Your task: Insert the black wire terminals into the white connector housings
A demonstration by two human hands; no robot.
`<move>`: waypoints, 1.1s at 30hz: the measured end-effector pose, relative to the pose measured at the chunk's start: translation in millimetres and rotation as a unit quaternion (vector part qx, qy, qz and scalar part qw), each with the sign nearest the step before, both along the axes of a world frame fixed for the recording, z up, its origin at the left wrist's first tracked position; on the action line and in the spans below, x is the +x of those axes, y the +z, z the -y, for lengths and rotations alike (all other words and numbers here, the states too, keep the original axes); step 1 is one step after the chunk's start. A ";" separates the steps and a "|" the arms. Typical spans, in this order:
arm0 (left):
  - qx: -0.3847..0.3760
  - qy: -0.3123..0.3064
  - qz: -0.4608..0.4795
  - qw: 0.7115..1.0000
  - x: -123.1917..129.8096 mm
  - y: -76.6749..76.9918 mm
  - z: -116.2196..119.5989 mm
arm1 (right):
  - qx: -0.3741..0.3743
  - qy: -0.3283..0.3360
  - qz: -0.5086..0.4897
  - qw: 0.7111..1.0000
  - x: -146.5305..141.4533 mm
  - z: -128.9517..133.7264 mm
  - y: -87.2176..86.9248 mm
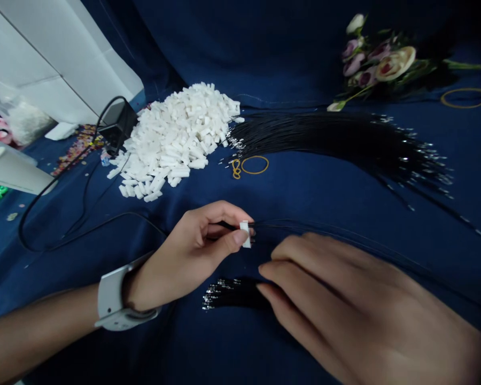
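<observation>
My left hand (196, 251) is closed, pinching a small white connector housing (245, 234) upright between thumb and fingers. Thin black wires (304, 222) run from the housing off to the right. My right hand (344, 299) is slightly blurred, its fingers curled and the thumb close to the index finger. Whatever lies between those fingertips cannot be made out. Just beneath them is a small bundle of black wires (244, 295) with silver crimped ends at its left; the hand covers the rest of it.
A heap of white connector housings (180, 133) lies at the back, beside a large bundle of black wires (324, 133). Rubber bands (255, 164) sit in front. Artificial flowers (385, 64) are back right. A black adapter (118, 125) with its cable and a paper cup (16, 171) stand left.
</observation>
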State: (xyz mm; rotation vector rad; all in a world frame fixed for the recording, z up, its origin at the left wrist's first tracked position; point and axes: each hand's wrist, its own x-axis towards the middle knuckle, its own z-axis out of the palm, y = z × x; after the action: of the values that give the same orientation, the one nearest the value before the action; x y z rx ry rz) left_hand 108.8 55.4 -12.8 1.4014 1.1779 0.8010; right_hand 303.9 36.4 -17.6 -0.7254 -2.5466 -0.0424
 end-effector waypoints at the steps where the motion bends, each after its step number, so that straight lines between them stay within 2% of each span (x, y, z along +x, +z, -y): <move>1: 0.008 -0.004 -0.007 1.000 -0.4 -0.3 0.1 | -0.017 0.004 0.016 1.000 -0.7 1.4 -2.9; 7: 0.019 -0.012 -0.006 1.000 -2.3 -3.3 2.8 | -0.174 -0.013 0.011 0.985 5.1 2.0 -20.0; 13: -0.078 -0.004 0.019 0.997 -5.1 0.6 -0.1 | -0.273 -0.038 -0.018 0.961 5.2 -3.4 -8.5; 16: -0.113 -0.005 0.036 0.993 -6.5 3.2 -1.9 | -0.258 -0.038 -0.025 0.965 5.1 -5.7 -4.0; 18: -0.122 0.000 0.051 0.991 -7.1 3.7 -2.2 | -0.211 -0.039 -0.022 0.976 7.8 -7.1 -4.0; 21: -0.136 0.012 0.078 0.988 -6.8 3.2 -2.0 | -0.150 -0.075 -0.005 0.986 13.6 -9.3 -6.9; 24: -0.145 0.014 0.097 0.985 -5.6 2.9 -1.8 | -0.139 -0.102 0.019 0.985 16.9 -10.4 -9.7; 30: -0.137 0.001 0.102 0.985 -5.7 1.6 -1.8 | -0.096 -0.078 -0.003 0.992 13.3 -10.0 -5.6; 33: -0.128 -0.010 0.092 0.987 -6.5 1.0 -1.5 | -0.101 -0.072 -0.007 0.992 11.4 -11.8 -2.1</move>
State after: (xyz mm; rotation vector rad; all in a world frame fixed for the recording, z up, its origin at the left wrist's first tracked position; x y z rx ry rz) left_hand 102.3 56.9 -11.8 1.1017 1.0799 0.7211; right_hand 315.2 48.1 -19.7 -0.9812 -2.5043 0.1737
